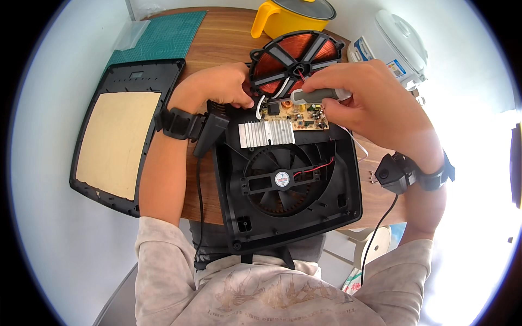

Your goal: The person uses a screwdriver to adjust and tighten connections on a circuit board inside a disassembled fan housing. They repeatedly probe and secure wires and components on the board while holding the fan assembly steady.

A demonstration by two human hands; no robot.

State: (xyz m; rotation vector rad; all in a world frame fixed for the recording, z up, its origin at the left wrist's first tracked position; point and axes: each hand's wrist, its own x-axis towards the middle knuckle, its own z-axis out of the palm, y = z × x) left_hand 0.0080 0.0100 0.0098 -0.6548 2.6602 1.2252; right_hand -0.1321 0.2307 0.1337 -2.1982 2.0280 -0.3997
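My right hand [365,96] is closed around the grey and white handle of a screwdriver [319,96]. Its shaft points left, over the top edge of a circuit board [310,118]. My left hand [224,86] is curled at the left rim of a copper induction coil [298,50] in a black frame; what its fingertips hold, if anything, is hidden. The coil leans at the back of an opened black cooker base [293,228]. Inside that base are the board, a silver finned heat sink [266,134] and a black cooling fan [281,179] with red and black wires.
A black top cover [117,136] with a cream sheet lies at the left, near a green cutting mat [163,39]. Behind stand a yellow pot [296,19] and a white rice cooker [389,46]. Small screws [373,177] lie right of the base on the wooden table [217,38].
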